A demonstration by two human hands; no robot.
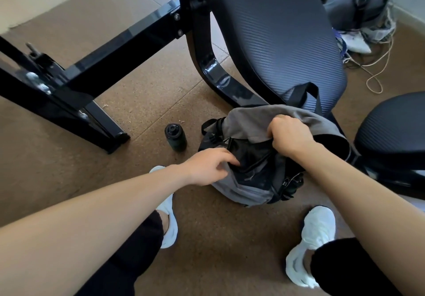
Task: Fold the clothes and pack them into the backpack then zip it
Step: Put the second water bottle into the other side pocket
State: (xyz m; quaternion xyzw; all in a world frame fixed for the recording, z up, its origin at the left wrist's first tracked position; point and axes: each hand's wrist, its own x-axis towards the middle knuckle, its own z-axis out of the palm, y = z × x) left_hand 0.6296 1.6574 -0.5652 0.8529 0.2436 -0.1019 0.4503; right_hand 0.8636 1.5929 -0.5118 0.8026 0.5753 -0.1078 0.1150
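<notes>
Backpack is hooked open by the left hand; gray cloth on it, gripped by the right hand, must be pushed in.

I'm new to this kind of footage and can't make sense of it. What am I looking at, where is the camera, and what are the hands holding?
There is no machine here. These are a person's two bare hands, filmed by one wide-angle camera worn on the head and looking down. A grey and black backpack stands on the brown floor, in front of the person's white shoes. The right hand grips grey fabric at the top of the bag. I cannot tell whether that is a garment or the bag's own flap. The left hand reaches its fingers into the dark opening, with their ends hidden. A black bottle stands on the floor just left of the bag. Behind are a dark chair seat and black table legs.
</notes>
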